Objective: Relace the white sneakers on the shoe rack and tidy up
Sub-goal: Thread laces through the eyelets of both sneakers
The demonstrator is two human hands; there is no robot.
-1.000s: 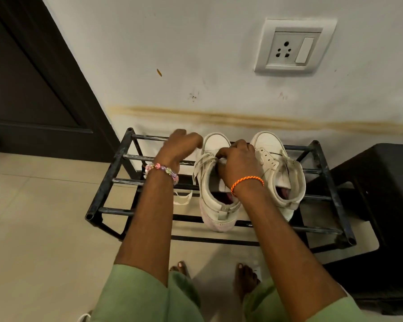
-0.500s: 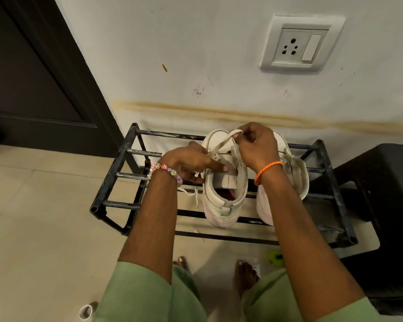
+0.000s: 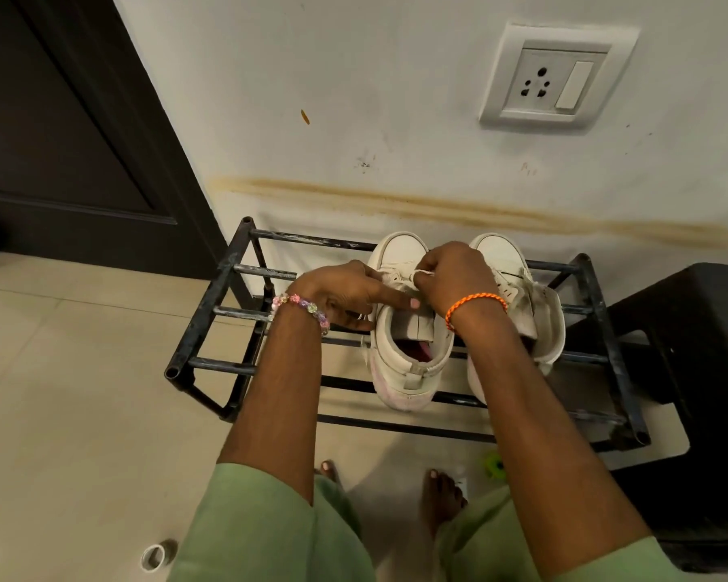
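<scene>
While the lacing is clearly in hand, it looks far from finished, as I judge it: on the left sneaker [image 3: 408, 329] only a little lace shows near the toe, the right sneaker [image 3: 518, 296] shows bare eyelets, and no tidying can be seen yet.

Behind everything stands a pale, scuffed wall [image 3: 396, 98] with a long brownish stain, and a dark door [image 3: 59, 119] is at the far left. On the smooth beige floor tiles [image 3: 59, 392] stands the shoe rack [image 3: 211, 325], made of thin black metal bars with worn paint. Both white sneakers stand on its top bars with the toes to the wall, side by side. They are high shoes of smooth, slightly dirty material with rounded toes; the left one has a pinkish heel and a red lining inside.

The left hand [image 3: 345, 296] rests against the left side of the left sneaker, the forefinger stretched across its tongue; what the other fingers hold I cannot tell. The right hand [image 3: 454, 279] is curled and pinches a flat white lace [image 3: 423, 274] above the eyelets. A small roll of tape [image 3: 154, 556] lies on the near floor.
</scene>
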